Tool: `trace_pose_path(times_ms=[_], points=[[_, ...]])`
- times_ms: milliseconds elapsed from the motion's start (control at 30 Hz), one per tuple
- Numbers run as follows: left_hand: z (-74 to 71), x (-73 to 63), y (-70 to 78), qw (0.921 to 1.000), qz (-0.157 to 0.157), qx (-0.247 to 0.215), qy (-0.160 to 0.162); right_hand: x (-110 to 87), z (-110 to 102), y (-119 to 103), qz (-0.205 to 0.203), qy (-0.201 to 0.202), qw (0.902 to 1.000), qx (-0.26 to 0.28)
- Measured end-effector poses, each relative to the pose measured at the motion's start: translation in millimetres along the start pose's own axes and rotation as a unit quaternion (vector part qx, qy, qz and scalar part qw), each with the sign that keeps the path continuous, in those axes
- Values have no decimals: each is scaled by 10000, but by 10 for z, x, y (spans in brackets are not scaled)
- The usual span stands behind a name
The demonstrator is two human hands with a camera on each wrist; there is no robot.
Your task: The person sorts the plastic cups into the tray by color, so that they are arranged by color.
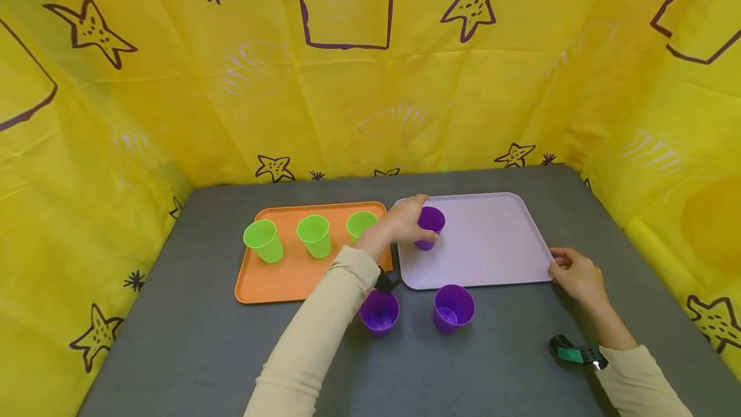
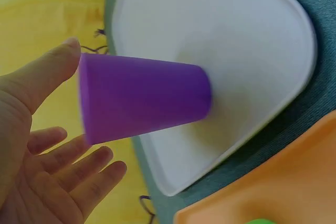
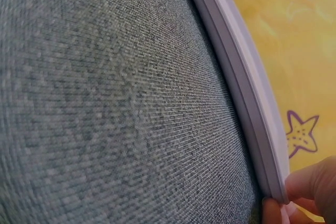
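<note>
left hand [image 1: 402,221] spreads its thumb and fingers wide about the rim of a purple cup [image 1: 433,220], which stands upright on the left end of the lilac tray [image 1: 486,237]; right hand [image 1: 579,275] pinches that tray's near right corner. two other purple cups [image 1: 454,309] stand on the table [image 1: 202,340] in front of the lilac tray's left part. just left of the lilac tray lies an orange tray [image 1: 278,285] bearing three green cups [image 1: 314,237]. behind the lilac tray hangs a yellow cloth [image 1: 347,95].

Diffuse light casts a soft shadow beside the purple cup [image 2: 147,98].
</note>
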State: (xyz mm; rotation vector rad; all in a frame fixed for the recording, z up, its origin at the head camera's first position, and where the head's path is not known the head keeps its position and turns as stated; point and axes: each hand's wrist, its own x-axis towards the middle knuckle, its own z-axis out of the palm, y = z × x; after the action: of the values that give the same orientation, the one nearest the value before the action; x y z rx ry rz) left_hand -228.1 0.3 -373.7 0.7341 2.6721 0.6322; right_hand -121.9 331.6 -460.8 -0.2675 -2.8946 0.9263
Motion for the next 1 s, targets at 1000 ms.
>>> trace_pose_path(times_ms=[1000], points=[[-151, -1415, -244, 9757, 1669, -417, 1359, -12, 31, 25, 104, 125, 9999, 44]])
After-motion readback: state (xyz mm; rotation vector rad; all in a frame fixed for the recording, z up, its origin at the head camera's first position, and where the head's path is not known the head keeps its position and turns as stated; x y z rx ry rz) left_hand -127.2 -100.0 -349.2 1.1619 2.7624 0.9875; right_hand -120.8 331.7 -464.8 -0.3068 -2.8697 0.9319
